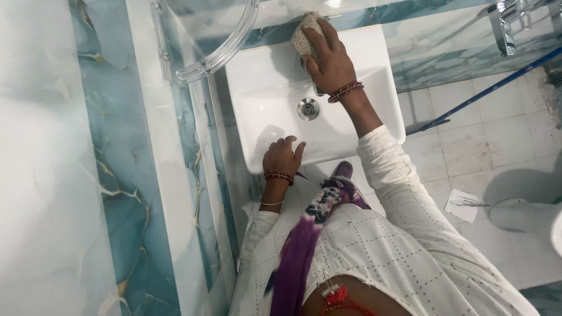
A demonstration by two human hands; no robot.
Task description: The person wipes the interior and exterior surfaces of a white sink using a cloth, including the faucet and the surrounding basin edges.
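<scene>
Blue-and-white marbled tiles [111,175] cover the wall on the left, and pale square floor tiles [497,134] lie to the right. Against the far wall hangs a white basin [363,123] with a round metal drain [308,109] near its middle. The right hand [331,61] reaches to the basin's far edge, its fingers closed around a coarse beige scrub pad [304,36] and pressing it down over the tap, which is mostly hidden under the hand. The left hand [281,157] rests on the basin's near rim toward its left corner, fingers curled loosely and holding nothing. Both wrists carry dark red bead bracelets. Above the basin's left corner a clear curved shelf [222,50] juts from the wall. A blue rod [486,90] slants across the floor on the right. Near the lower right, a small flat white package [462,205] lies on the floor just beside a white toilet [527,216].
</scene>
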